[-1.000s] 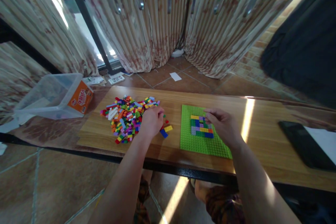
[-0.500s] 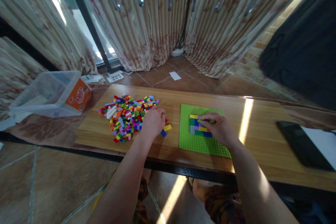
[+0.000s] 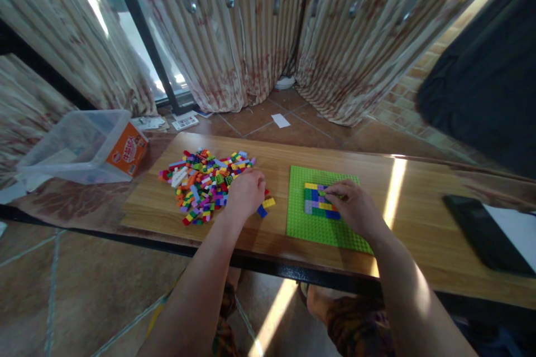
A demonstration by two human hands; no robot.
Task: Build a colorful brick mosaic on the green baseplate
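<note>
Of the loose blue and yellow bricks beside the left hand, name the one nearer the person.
The blue brick: it lies on the near side, while the yellow brick sits farther away and slightly to its right.

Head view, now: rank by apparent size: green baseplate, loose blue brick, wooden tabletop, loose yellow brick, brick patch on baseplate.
1. Wooden tabletop
2. Green baseplate, partly covered
3. Brick patch, partly hidden
Unranked, smallest: loose yellow brick and loose blue brick, too alike.

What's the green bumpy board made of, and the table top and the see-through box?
Green board: probably plastic, evenly coloured, with rows of studs. Table top: wood or wood-look sheet, slightly shiny; grain lines show. Box: likely plastic, smooth, cloudy-clear; its inside shows hazily.
</note>
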